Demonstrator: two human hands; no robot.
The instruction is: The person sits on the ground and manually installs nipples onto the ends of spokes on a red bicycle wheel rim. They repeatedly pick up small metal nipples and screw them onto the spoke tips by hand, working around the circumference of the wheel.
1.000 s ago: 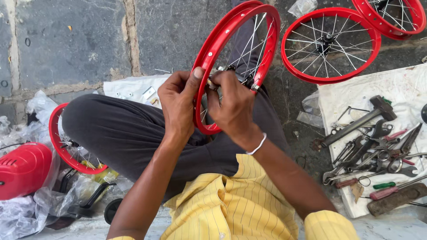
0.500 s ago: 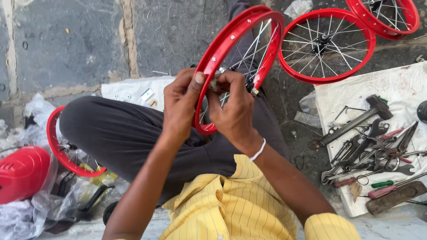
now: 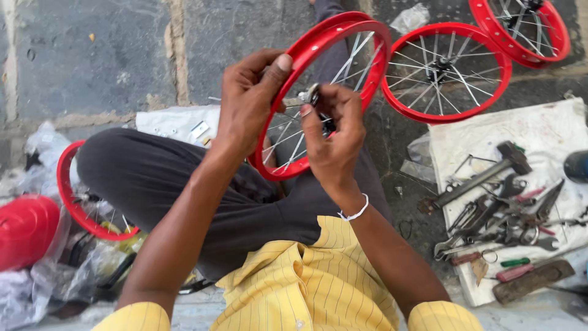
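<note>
**Hands at work on a red wheel rim**

Wheel rim [image 3: 343, 37], red with thin silver spokes, stands tilted on edge above the seated person's crossed legs, in front of the chest. Left hand [image 3: 248, 101] is raised, wrist bent, fingers wrapped over the rim's near edge and grasping it, thumb pressed on the red band. Right hand [image 3: 334, 138] reaches in among the spokes at the hub, fingertips pinched on a small metal part [image 3: 311, 95]; what that part is cannot be told. A white band circles the right wrist. Both forearms rise from yellow striped sleeves. A second spoked wheel [image 3: 446, 72] lies on the stone floor just beside the held rim. Farther right, a hammer [image 3: 484, 175] and other hand tools lie on a white cloth [image 3: 551, 132].
</note>
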